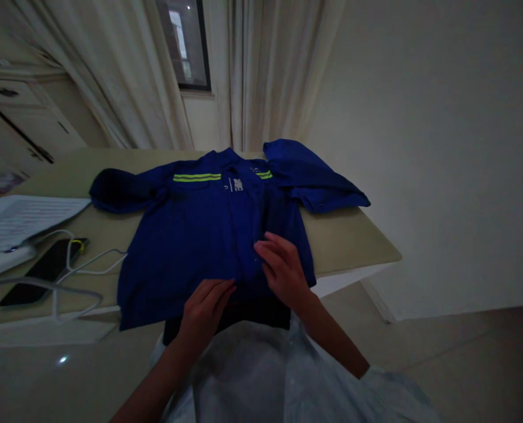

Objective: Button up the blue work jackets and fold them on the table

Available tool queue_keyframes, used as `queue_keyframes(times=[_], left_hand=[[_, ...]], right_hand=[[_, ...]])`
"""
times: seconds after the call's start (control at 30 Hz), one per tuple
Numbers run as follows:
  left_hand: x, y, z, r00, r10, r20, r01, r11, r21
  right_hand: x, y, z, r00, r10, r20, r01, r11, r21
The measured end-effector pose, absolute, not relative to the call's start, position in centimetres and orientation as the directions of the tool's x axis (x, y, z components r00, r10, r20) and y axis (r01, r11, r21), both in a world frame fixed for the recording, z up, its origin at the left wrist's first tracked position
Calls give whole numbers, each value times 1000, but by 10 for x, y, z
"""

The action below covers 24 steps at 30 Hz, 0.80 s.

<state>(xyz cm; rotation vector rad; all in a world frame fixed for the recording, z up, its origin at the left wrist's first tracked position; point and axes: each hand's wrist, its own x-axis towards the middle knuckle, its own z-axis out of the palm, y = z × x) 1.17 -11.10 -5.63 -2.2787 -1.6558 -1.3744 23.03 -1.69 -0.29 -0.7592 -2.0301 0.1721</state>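
A dark blue long-sleeved work jacket [177,235] with yellow-green stripes across the chest lies front up on a table, its collar at the far side. My left hand [206,305] is closed at the jacket's bottom hem, fingertips pinching the cloth beside the front opening. Slightly higher, my right hand [285,270] has its bent fingers on the edge of the right-hand front panel, gripping the cloth. Both sleeves spread outward, the right-hand one folded over near the table's edge. A pale label shows inside the collar.
On the left of the table [354,241] lie printed paper sheets [27,217], a dark phone [45,273] and looped white cables [98,270]. Curtains [270,70] hang behind. A white wall [442,147] stands at the right, and a cabinet [27,111] at the far left.
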Motion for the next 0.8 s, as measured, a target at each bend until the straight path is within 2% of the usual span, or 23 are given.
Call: queue_keyframes(times=[0.1,0.33,0.5,0.8], left_hand=[[13,-111,-45,-55,781,622,778,-357,517],[14,-112,-42,-60,820,569,782,-315,537],[15,-111,-44,29,815,579,812,-357,462],[16,-108,-42,67,758,649,841,-392,371]], right_hand=[[208,-29,-21,-494,557,668,286,829,-480],[199,-38,-37,-398,681,615,233,724,-650],[204,-37,-32,-415,672,613,219,728,-650],[211,-37,-38,-442,629,639,203,764,-612]])
